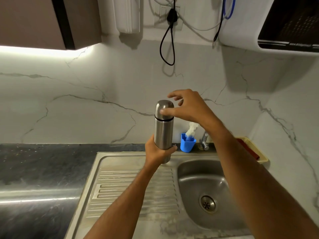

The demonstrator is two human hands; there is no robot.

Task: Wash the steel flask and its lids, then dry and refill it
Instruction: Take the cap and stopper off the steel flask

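Over at nine o'clock the dark bench (pixel 34 163) runs off to my left, and the ribbed drainer of the sink (pixel 131 192) sits under my left forearm. My left hand (pixel 156 150) has its fingers curled round the lower part of the steel flask (pixel 163 131), gripping it firmly; I hold it low so the upper end stays free to work on, and above the drainer so any drips would land in steel rather than on the bench. The flask stands upright, its long axis running from six to twelve o'clock, with the cup lid (pixel 164 109) at the top and the base hidden below my palm. At two o'clock from the lid hovers my right hand (pixel 188 107), fingers spread and relaxed, clutching nothing; the thumb lies across the front of the lid, though whether it presses on it I cannot tell. I judge that hand is placed to close round the lid and unscrew it, the opening step before washing. Further right, behind the basin, stand a blue cup (pixel 187 144) and the tap (pixel 204 140).
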